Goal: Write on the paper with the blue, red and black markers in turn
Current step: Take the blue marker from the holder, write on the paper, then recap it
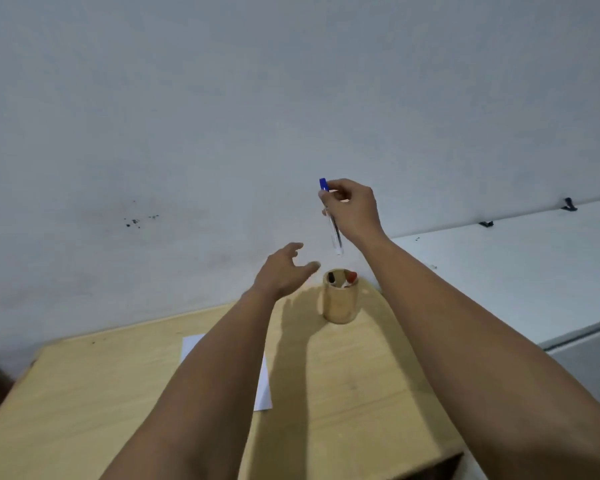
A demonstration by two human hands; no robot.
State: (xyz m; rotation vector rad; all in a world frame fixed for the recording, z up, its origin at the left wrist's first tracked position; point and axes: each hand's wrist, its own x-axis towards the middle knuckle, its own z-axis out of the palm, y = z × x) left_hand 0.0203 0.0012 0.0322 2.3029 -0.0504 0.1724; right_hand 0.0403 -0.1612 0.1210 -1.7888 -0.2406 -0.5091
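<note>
Above wooden cup [340,301], far table [118,393] edge: blue marker [331,220], hanging cap-up, pinched near its top by right hand [352,211]. Left hand [283,271] spread, empty, beside cup. Red marker [351,277] and black marker [332,279] remain in cup. Paper [262,386] nearer, under left forearm. Likely risk: fingertip pinch so high lets barrel swing or slip.

My right hand [352,211] pinches the blue marker [330,216] near its capped top, so it hangs almost upright above the wooden cup [340,301]. The cup stands near the far edge of the tabletop [343,393], holding the red marker [352,277] and the black marker [332,278]. My left hand [284,270] hovers spread just left of the cup. The paper [263,386] lies under my left forearm.
</note>
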